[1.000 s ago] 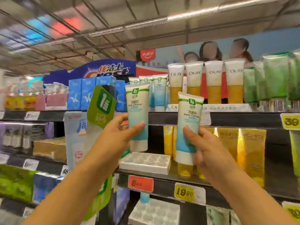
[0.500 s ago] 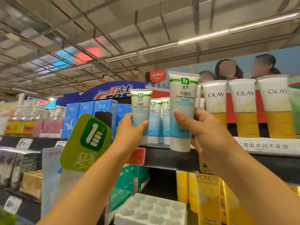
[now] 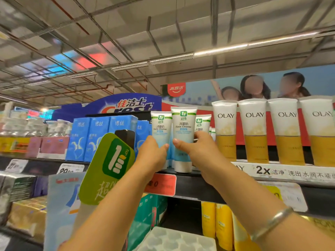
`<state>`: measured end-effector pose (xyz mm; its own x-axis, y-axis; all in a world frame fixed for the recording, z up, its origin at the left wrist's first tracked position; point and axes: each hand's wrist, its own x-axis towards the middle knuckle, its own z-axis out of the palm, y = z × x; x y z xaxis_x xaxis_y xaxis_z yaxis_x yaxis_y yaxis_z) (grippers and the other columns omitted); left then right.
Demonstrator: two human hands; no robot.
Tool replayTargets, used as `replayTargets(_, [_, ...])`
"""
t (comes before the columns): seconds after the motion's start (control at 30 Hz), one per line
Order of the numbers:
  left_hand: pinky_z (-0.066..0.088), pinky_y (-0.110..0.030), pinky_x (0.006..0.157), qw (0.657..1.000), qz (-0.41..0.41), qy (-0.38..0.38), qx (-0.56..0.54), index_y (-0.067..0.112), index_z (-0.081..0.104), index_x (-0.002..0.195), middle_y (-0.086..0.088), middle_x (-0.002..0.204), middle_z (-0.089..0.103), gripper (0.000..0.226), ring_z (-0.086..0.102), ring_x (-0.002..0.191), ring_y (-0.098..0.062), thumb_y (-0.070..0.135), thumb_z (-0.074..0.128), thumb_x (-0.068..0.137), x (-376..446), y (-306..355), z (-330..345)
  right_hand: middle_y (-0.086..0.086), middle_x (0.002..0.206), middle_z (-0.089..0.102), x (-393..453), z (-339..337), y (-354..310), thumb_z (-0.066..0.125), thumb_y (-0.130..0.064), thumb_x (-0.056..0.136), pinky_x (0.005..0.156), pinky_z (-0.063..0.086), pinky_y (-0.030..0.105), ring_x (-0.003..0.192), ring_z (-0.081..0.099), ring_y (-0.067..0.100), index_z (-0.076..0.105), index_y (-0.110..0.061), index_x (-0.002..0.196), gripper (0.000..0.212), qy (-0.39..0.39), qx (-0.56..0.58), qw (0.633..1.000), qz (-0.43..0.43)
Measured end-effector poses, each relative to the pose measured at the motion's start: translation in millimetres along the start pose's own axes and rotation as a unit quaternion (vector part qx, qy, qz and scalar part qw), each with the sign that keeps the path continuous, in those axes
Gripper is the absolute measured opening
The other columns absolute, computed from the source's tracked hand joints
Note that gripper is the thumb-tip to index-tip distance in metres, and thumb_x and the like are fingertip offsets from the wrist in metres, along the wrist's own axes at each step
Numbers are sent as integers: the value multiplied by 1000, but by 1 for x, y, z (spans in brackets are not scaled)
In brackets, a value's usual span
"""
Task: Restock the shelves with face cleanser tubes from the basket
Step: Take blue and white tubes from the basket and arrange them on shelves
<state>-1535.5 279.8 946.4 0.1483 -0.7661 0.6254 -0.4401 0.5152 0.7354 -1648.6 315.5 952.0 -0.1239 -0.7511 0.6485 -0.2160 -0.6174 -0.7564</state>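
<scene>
Both forearms reach up and forward from the bottom of the view, the right one wearing a silver bangle [image 3: 272, 221] at the wrist. The left hand [image 3: 152, 153] curls round a blue-and-white face cleanser tube [image 3: 161, 131], thumb across its front. Just beside it the right hand [image 3: 197, 151] grips a second tube [image 3: 183, 127], which stands cap-down on the top shelf [image 3: 192, 185]. Another matching tube [image 3: 202, 125] stands behind. Further right runs a row of Olay tubes [image 3: 255, 131]; blue boxes [image 3: 97, 136] stand to the left.
</scene>
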Motion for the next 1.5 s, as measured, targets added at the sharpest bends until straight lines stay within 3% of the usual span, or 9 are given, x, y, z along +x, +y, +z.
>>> replayTargets(0.17, [34,-26,76,1000,1,8,27,6,44,121,-14,124,54,33,52,109,-27,24,50,94,-1,1,1,9,114,62,7,9,2,71,-18,80,79,50,31,98,60,21,53,-7,117,43,41,-49,998,16])
replayTargets(0.33, [33,-25,76,998,2,7,56,4,44,124,-15,128,53,37,51,113,-28,25,50,95,0,1,-1,12,119,59,7,11,4,72,-22,80,94,48,44,107,58,27,50,-4,118,48,59,-115,991,15])
replayTargets(0.6, [41,-32,83,990,39,40,132,4,41,121,-17,126,49,43,50,113,-30,21,62,87,-11,0,-2,10,118,58,1,3,3,69,-22,81,91,48,41,107,57,26,46,-7,116,44,65,-231,971,4])
replayTargets(1.1, [43,-35,83,985,31,48,162,1,37,121,-19,126,45,40,52,110,-33,17,58,91,-14,1,-2,15,124,57,0,12,3,67,-23,84,95,47,45,113,55,31,44,-4,121,48,74,-276,958,-1])
replayTargets(1.5, [44,-35,90,983,13,25,179,-1,30,131,-20,134,39,51,49,117,-32,15,57,91,-15,4,-3,12,121,59,1,13,5,65,-26,86,90,48,39,109,57,29,50,-6,120,42,76,-310,948,-2])
